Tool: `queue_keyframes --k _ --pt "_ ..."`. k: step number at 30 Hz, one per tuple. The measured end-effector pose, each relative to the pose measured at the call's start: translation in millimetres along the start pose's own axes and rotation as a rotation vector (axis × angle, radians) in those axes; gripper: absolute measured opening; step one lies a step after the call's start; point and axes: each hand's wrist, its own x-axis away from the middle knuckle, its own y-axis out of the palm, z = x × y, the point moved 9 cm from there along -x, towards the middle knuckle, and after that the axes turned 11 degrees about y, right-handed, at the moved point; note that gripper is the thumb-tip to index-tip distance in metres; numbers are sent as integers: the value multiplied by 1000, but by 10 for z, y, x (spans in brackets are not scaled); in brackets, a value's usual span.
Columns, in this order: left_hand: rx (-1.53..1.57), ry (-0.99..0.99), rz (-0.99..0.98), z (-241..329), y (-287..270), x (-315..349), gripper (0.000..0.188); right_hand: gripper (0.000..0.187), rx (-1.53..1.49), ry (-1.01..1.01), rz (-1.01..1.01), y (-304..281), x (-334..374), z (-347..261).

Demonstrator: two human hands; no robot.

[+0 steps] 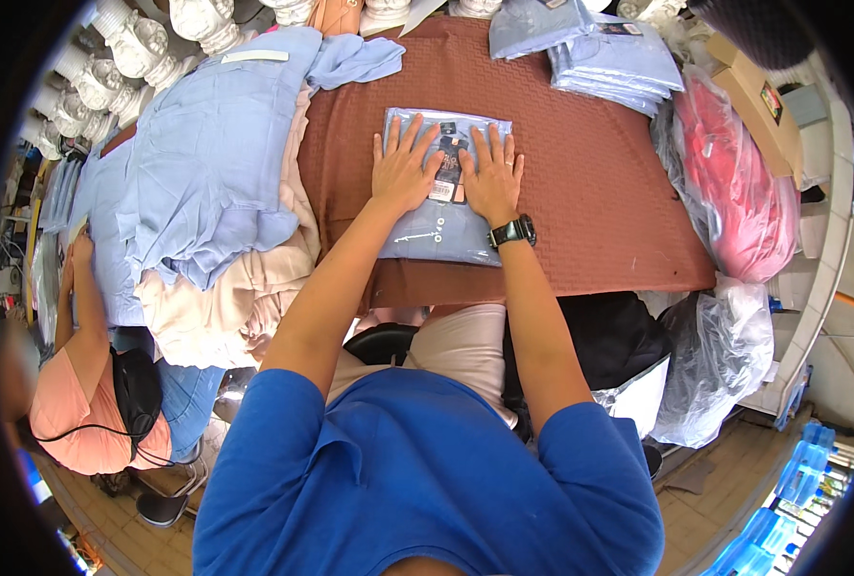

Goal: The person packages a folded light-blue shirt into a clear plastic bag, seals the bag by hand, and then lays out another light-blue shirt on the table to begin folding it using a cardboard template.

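Observation:
A folded light-blue garment in a clear plastic bag [417,246] lies flat on the brown cloth-covered table [581,206] in front of me. My left hand [405,171] rests on its upper left part, palm down with the fingers spread. On the upper right part lies my right hand [493,178], also flat and spread, with a black watch [512,232] at the wrist. Between the two hands shows a dark printed tag [450,163] with a white label at its lower end. Both hands press on the bag without gripping it.
Loose light-blue garments [221,134] are heaped at left over beige cloth [245,302]. Bagged blue garments [614,67] are stacked far right. Beyond the right edge are a bag of red cloth [729,182] and a cardboard box [758,110]. A co-worker [86,394] is at far left.

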Motion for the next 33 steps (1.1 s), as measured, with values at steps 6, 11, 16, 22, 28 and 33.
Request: queue_keyframes --k 6,11,16,22,28,33 --pt "38 14 33 -43 -29 -50 52 60 -31 -18 -31 6 -37 -1" --pt "159 22 212 -159 -502 160 49 62 -151 -17 -55 -408 99 -88" --pt "134 151 47 486 -431 610 51 57 28 -138 -64 -257 840 -240" --pt "102 161 53 513 -375 714 50 52 -19 -139 16 -306 913 -270" --pt "96 151 37 517 -353 742 49 52 -25 -108 13 -299 915 -264" --pt "125 137 32 516 -364 762 48 53 -21 -102 7 -325 926 -284"
